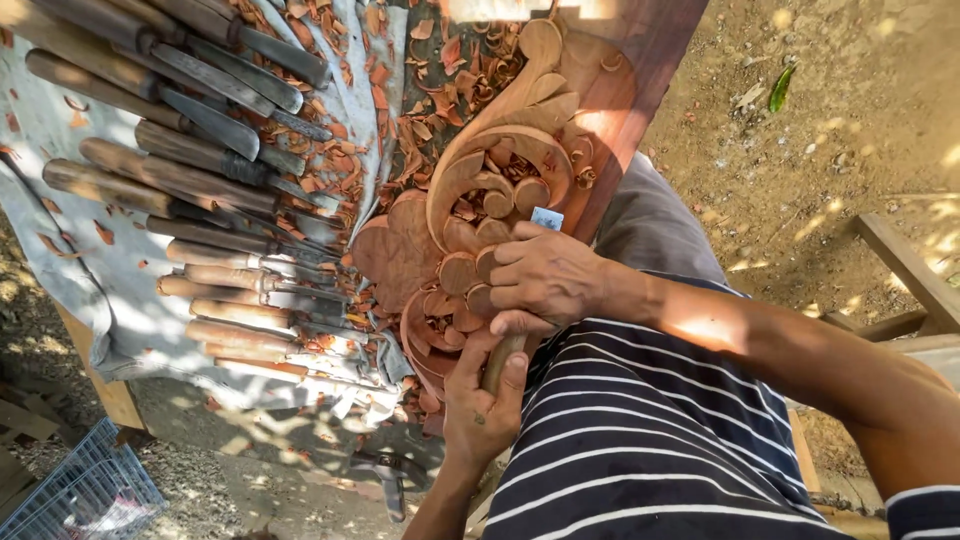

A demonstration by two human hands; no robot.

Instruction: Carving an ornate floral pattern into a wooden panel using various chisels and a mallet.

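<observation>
A: What is gripped by the hands?

B: A carving chisel (pixel 520 300) is held by both. Its wooden handle is wrapped by the left hand (pixel 487 400), fingers curled shut around it. The shaft is pinched under the right hand (pixel 545 275), which is pressed onto the carved wooden panel (pixel 500 150); the blade tip is seen just past the knuckles.

A: And around it?

B: Wood shavings (pixel 400 100) are scattered over the panel. A row of wooden-handled chisels (pixel 200 190) is laid on a grey cloth (pixel 60 250) beside it.
</observation>
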